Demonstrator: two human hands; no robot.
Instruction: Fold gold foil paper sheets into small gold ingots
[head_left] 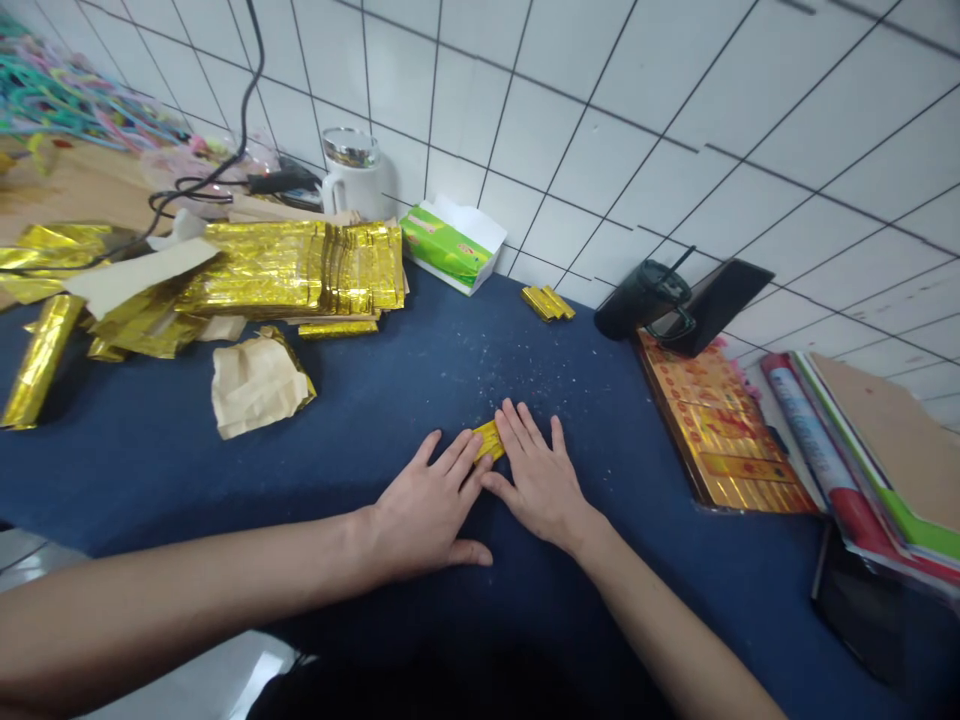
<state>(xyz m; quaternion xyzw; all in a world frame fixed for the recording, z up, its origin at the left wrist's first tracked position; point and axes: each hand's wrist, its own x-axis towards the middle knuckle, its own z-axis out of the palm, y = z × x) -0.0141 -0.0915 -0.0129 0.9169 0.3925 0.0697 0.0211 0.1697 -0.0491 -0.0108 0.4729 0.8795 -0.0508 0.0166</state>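
A small folded piece of gold foil paper [489,441] lies flat on the dark blue tabletop [420,390]. My left hand [427,500] rests on its left end, fingers stretched out and thumb spread away. From the other side, my right hand [541,480] lies over the right end with its fingers extended. Both hands press down flat, and part of the foil is hidden under them. Further back sit a few small folded gold strips [548,303]. To the left is a crumpled gold-backed paper sheet [259,385], pale side up.
A stack of gold foil paper [277,265] fills the back left, near a white mug [354,180] and a green tissue pack [450,245]. A black cup [641,297], a dark tablet-like panel [720,305], orange-gold printed packs [724,430] and folders [885,450] stand at right. A black cable [251,85] hangs at left.
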